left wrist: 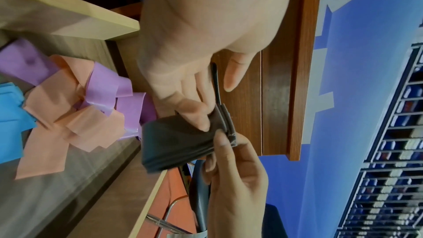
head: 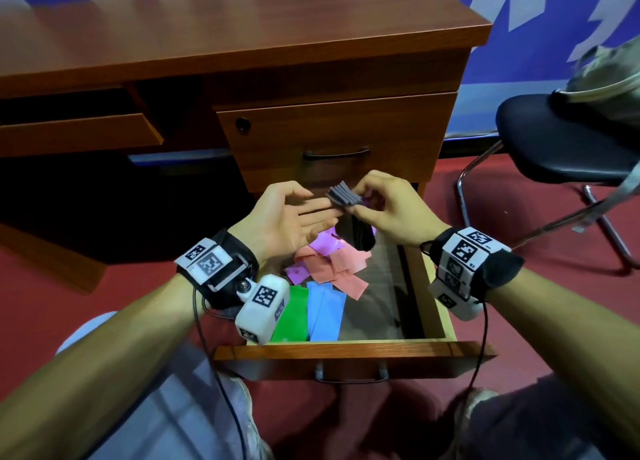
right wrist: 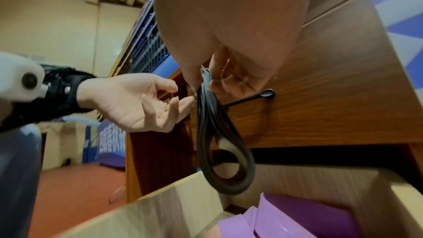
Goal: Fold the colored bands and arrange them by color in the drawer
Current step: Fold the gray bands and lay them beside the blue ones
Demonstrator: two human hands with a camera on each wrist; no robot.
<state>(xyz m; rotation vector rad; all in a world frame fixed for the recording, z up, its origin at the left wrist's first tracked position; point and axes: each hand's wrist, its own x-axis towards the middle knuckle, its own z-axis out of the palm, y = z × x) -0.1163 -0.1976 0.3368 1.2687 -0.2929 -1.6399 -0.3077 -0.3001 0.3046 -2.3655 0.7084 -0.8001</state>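
Over the open drawer (head: 349,350) hangs a dark grey band (head: 343,196), folded into several layers. My right hand (head: 355,207) pinches its top edge, and the loops (right wrist: 219,142) dangle below the hand (right wrist: 203,82). My left hand (head: 327,208) lies palm up with straight fingers that touch the band's side (left wrist: 174,142), the thumb apart. Inside the drawer, a green band (head: 292,314) and a blue band (head: 327,310) lie flat side by side at the front. Pink bands (head: 332,269) and purple bands (head: 325,243) are heaped loosely behind them.
A shut upper drawer (head: 336,137) with a dark handle is just beyond my hands. The right part of the drawer floor (head: 388,286) is bare. A black chair (head: 561,141) stands on the red floor to the right. My knees are below the drawer front.
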